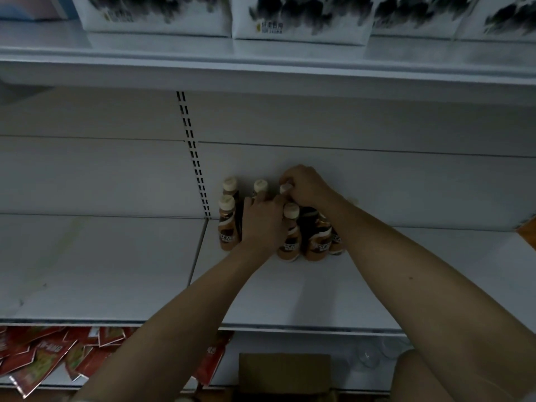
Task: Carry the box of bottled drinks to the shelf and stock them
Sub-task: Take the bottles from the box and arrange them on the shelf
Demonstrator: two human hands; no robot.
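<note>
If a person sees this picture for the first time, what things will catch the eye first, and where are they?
First, the two bare forearms reaching to a cluster of brown bottles with cream caps at the back of the white shelf. The left hand rests among the bottles, and the right hand curls over a cap. White packets line the shelf above; red packets lie below left.
</note>
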